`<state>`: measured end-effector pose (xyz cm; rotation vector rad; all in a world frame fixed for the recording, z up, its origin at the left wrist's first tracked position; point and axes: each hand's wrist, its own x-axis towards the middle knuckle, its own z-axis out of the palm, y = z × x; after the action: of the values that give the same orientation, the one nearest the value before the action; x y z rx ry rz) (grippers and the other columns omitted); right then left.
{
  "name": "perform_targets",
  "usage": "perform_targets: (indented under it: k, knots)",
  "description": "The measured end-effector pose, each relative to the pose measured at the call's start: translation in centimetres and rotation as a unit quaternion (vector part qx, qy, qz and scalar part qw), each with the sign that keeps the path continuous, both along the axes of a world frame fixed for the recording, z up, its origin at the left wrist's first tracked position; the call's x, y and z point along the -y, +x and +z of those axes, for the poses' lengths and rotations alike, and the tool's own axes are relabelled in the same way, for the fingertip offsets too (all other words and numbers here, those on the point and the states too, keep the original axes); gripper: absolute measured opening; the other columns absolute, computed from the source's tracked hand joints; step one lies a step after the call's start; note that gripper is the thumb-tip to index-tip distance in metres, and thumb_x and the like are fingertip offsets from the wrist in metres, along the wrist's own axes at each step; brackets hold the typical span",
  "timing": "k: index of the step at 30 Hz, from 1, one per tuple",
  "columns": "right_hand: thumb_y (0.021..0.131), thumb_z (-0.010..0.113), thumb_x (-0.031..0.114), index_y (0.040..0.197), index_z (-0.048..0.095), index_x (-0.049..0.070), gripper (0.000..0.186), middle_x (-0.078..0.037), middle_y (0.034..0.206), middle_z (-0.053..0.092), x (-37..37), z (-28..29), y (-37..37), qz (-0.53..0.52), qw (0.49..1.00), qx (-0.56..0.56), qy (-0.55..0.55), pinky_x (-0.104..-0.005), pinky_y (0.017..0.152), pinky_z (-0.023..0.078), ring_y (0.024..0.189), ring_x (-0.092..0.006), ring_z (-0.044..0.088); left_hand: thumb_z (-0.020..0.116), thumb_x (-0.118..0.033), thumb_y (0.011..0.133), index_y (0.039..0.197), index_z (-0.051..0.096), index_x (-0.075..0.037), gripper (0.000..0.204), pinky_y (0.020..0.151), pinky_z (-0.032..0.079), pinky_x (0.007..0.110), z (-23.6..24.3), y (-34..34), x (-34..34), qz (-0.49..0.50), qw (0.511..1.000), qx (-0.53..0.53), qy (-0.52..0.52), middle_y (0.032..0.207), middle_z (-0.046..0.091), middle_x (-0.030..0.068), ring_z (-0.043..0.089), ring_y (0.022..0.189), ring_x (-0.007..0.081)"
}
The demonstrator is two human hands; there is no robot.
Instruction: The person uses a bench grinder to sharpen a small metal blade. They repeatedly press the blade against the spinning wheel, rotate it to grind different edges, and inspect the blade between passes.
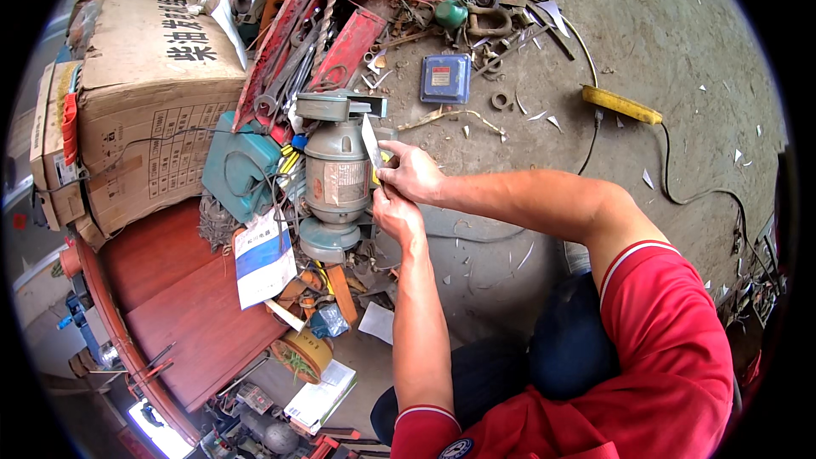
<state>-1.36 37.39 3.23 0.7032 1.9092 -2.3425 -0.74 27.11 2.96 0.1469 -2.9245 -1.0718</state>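
Observation:
A grey-green bench grinder (334,177) stands on the floor in front of me, with one end housing (331,107) at its far end and another (328,239) at its near end. Along its right side my two hands meet. Between the fingers of my right hand (411,172) is a thin, flat, pale pointed piece (371,142); whether it is a metal blade I cannot tell. Its tip points away from me, beside the far housing. My left hand (399,216) is closed around its near end, just below the right hand. The fingers partly hide that end.
A large cardboard box (161,59) and a reddish wooden board (178,297) lie left. Red metal channels (353,42) and wrenches (293,76) crowd the far side. A blue square box (445,78) and a yellow power strip (622,104) with a trailing cable rest on the floor.

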Motion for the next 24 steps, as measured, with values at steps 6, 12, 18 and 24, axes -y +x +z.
perform_targets:
  k: [6, 12, 18, 24]
  knots:
    - [0.086, 0.074, 0.018, 0.143, 0.054, 0.005, 0.062, -0.017, 0.101, 0.075, 0.2, 0.1, -0.3, -0.018, 1.0, 0.005, -0.002, -0.0409, 0.088, 0.055, 0.096, -0.0312, 0.073, 0.053, -0.037, 0.102, 0.092, 0.068, 0.002, 0.043, 0.069, 0.049, 0.054, 0.5, -0.3, -0.3, -0.008, 1.0, 0.004, -0.005, 0.084, 0.071, 0.0256, 0.067, 0.079, 0.0468]
    - [0.085, 0.074, 0.02, 0.141, 0.056, 0.003, 0.061, -0.018, 0.098, 0.075, -0.2, -0.1, -0.9, -0.008, 0.999, -0.012, 0.029, -0.041, 0.086, 0.056, 0.093, -0.0326, 0.073, 0.053, -0.038, 0.101, 0.093, 0.069, 0.001, 0.043, 0.07, 0.05, 0.053, 0.2, -0.8, -0.5, -0.005, 1.0, -0.002, -0.003, 0.085, 0.072, 0.0249, 0.068, 0.079, 0.0454]
    - [0.084, 0.075, 0.021, 0.139, 0.058, 0.004, 0.06, -0.018, 0.095, 0.075, -0.6, 0.0, -1.3, -0.012, 0.999, -0.006, 0.033, -0.0414, 0.086, 0.056, 0.091, -0.0323, 0.074, 0.052, -0.039, 0.101, 0.091, 0.069, 0.003, 0.047, 0.069, 0.05, 0.052, -0.1, -1.6, -0.6, -0.011, 1.0, -0.002, -0.023, 0.083, 0.071, 0.0258, 0.068, 0.078, 0.0454]
    - [0.085, 0.075, 0.021, 0.14, 0.057, 0.004, 0.061, -0.019, 0.098, 0.076, -0.9, -0.6, -1.3, -0.003, 0.999, 0.001, 0.035, -0.0404, 0.088, 0.056, 0.094, -0.0318, 0.074, 0.052, -0.04, 0.101, 0.09, 0.07, 0.003, 0.048, 0.068, 0.05, 0.052, 0.3, -1.1, -1.6, 0.013, 1.0, 0.018, 0.01, 0.082, 0.071, 0.0254, 0.068, 0.076, 0.0442]
